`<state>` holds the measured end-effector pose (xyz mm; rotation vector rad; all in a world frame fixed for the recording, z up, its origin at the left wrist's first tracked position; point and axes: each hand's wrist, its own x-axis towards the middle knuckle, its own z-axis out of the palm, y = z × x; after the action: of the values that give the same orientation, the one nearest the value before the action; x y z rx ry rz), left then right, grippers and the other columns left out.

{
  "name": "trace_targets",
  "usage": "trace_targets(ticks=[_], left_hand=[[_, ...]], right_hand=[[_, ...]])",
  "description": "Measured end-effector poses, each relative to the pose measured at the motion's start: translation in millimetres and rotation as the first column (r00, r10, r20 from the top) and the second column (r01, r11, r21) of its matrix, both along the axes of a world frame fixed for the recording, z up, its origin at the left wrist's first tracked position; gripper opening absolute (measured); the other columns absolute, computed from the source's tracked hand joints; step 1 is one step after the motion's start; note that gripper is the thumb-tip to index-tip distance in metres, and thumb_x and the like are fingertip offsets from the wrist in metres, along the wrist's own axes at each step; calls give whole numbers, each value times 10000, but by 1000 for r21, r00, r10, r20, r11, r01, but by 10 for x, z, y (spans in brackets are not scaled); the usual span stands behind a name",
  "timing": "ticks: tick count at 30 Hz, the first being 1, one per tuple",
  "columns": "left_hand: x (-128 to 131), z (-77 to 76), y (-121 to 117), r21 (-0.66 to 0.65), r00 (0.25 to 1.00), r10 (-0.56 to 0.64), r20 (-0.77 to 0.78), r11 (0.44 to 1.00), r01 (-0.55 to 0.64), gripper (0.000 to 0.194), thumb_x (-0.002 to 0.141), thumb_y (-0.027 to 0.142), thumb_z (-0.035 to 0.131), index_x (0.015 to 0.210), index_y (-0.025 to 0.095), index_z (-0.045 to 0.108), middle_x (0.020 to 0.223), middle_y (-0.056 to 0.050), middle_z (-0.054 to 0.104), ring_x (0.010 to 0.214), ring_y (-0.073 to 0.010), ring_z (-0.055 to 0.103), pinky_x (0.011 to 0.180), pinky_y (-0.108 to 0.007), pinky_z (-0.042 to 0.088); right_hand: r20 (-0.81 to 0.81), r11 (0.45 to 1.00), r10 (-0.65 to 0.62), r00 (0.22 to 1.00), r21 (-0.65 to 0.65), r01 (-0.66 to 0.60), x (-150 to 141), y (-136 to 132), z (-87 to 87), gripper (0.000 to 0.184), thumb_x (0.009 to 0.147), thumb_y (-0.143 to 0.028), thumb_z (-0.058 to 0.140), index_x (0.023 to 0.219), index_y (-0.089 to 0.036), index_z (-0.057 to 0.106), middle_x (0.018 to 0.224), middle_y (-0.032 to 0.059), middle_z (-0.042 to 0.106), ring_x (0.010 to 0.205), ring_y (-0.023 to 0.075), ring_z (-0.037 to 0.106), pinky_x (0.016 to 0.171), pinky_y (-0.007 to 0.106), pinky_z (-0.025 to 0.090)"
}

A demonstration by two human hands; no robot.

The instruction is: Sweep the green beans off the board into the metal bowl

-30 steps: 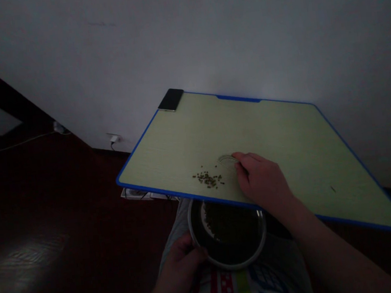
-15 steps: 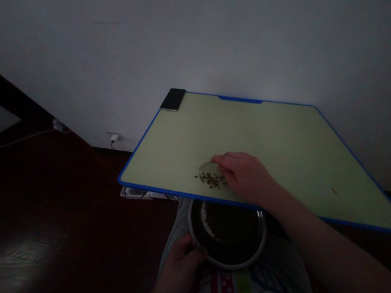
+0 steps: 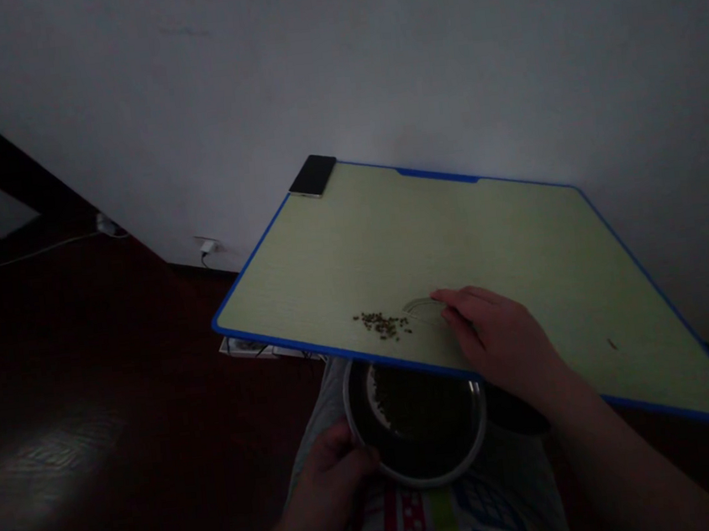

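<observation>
My left hand (image 3: 334, 476) grips the near-left rim of a round metal bowl (image 3: 428, 479) on my lap. Dark greenish, grain-like bits (image 3: 423, 402) fill part of the bowl, whose far edge is hidden under the table. Above the tabletop, my right hand (image 3: 494, 327) is closed on a clear, round-edged piece (image 3: 423, 304); its exact kind is hard to make out. Just left of that piece lies a small scatter of brown bits, like seeds or beans (image 3: 383, 325), near the table's front edge.
The pale tabletop (image 3: 440, 231) has a blue edge and stands against a grey wall (image 3: 371, 61). A dark phone or tablet (image 3: 313, 175) lies at its back-left corner. One small brown sliver (image 3: 612, 345) rests at right. A white plug (image 3: 207, 247) sits in the wall.
My right hand has moved right with the clear piece, away from the brown bits, which are now fully uncovered. My left hand stays on the bowl's rim.
</observation>
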<state>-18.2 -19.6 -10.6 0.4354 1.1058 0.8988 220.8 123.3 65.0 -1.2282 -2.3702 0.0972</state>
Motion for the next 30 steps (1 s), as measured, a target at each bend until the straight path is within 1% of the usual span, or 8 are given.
trace_targets(ticks=[3,5,10,14,20,23,25,30], left_hand=[[8,-9,4,-8,1000,4,15,1000,-4,103,677,276,842,768,229,852,799,-33,872,851,-310,785,883,-420,591],[13,-10,6,-15,1000,11,18,1000,-11,109,668,273,846,767,228,853,798,-30,872,858,-309,789,902,-422,590],[20,13,21,-40,998,35,-45,998,-37,144,629,263,837,766,221,854,763,-9,867,802,-285,778,858,-388,579],[27,20,29,-24,1000,10,-23,1000,-10,112,646,269,835,749,225,841,763,-4,864,816,-282,774,860,-380,573],[46,27,37,-21,1000,12,8,1000,-12,92,658,268,826,744,237,838,771,-13,864,809,-305,781,860,-416,582],[44,19,44,-21,1000,8,-5,1000,-9,88,664,268,836,748,242,841,778,-12,867,833,-312,787,876,-420,582],[39,2,44,-20,1000,11,2,1000,-11,85,674,270,837,754,242,841,780,-10,867,846,-312,790,883,-419,584],[37,-40,33,-32,1000,30,-8,999,-30,88,644,267,854,713,226,819,746,-10,854,777,-286,773,833,-389,582]], right_hand=[[6,998,58,998,-32,-58,56,-13,-8,359,1048,-165,492,1245,-163,792,1057,130,847,921,257,805,827,416,662],[8,997,72,997,-34,-72,78,-30,-4,357,1052,-165,490,1235,-170,796,1011,117,843,883,247,797,807,403,658],[-13,995,93,996,-27,-93,114,-99,6,358,1050,-144,491,1233,-200,794,1017,97,842,895,230,795,817,372,645],[-15,992,122,992,-22,-123,127,-126,-10,342,1057,-145,490,1217,-178,789,1009,104,840,878,228,790,794,368,641],[-16,993,115,993,-4,-115,112,-105,-35,342,1065,-159,491,1235,-190,786,1002,95,838,878,227,786,800,370,637],[-1,994,113,994,12,-113,89,-100,-26,345,1063,-152,490,1223,-178,794,983,96,837,875,228,790,802,369,640],[4,996,88,996,21,-88,80,-98,-22,345,1067,-152,486,1222,-164,794,998,106,841,884,231,796,805,371,646],[10,1000,-6,1000,20,6,90,-72,-55,346,1058,-177,497,1237,-169,793,1047,122,849,896,253,805,804,402,661]])
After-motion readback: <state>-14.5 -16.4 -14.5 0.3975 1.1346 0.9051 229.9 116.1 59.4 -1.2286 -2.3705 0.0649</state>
